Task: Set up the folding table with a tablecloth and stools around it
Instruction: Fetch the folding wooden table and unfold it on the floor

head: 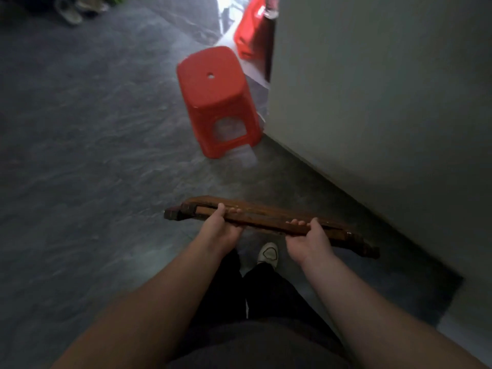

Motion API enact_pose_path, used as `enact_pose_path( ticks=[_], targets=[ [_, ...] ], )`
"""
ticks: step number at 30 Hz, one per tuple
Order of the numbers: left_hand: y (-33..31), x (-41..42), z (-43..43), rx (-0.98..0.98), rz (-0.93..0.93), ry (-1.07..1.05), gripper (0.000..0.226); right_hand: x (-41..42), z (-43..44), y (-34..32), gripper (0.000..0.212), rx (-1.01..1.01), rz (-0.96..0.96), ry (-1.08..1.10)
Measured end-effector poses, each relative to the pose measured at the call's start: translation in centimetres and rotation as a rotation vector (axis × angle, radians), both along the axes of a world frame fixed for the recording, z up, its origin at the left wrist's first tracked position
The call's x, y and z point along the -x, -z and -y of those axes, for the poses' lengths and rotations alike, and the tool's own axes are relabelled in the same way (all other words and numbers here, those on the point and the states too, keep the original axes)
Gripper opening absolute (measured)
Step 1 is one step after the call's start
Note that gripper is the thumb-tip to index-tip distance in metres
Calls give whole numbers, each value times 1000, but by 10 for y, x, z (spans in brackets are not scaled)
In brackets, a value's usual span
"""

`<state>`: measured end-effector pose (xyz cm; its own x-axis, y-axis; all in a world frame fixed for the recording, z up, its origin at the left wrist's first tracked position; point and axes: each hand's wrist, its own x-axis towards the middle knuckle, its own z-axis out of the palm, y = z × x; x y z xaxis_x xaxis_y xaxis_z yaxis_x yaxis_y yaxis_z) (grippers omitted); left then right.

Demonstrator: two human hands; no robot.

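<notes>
Item: folded wooden table [271, 222], edge-on, near centre, clear of floor | Grip: left hand [221, 227] and right hand [310, 237] curled shut around top edge | Nearby: red stool [217, 99] far, by wall [372, 102] | Step: carrying table, judged early | Next: needs open floor, legs unfolded.

far stool [251, 30] half hidden, shoes [80, 9] blurred

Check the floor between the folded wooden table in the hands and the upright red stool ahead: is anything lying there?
Nothing: the head view shows only bare grey floor between the folded table and the red stool.
</notes>
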<state>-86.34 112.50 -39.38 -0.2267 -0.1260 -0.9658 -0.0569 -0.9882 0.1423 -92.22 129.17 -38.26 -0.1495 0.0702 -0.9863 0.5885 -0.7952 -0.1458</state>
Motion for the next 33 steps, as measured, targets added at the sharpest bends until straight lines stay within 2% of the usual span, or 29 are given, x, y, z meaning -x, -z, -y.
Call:
enact_pose_path(
  ticks=[8, 18, 25, 33],
  targets=[
    [-43, -97, 96, 59, -7, -271, 32, -45, 123, -47, 24, 37, -49, -355],
    [-44, -273, 240, 49, -46, -674, 32, -172, 318, -66, 22, 45, -69, -807],
    [-53, -395, 335, -5, -53, -854, 24, -277, 445, -63, 29, 19, -112, -1034],
    [-59, -482, 407, 16, -96, -1069, 21, -352, 549, -61, 25, 69, -70, -1239]
  ],
)
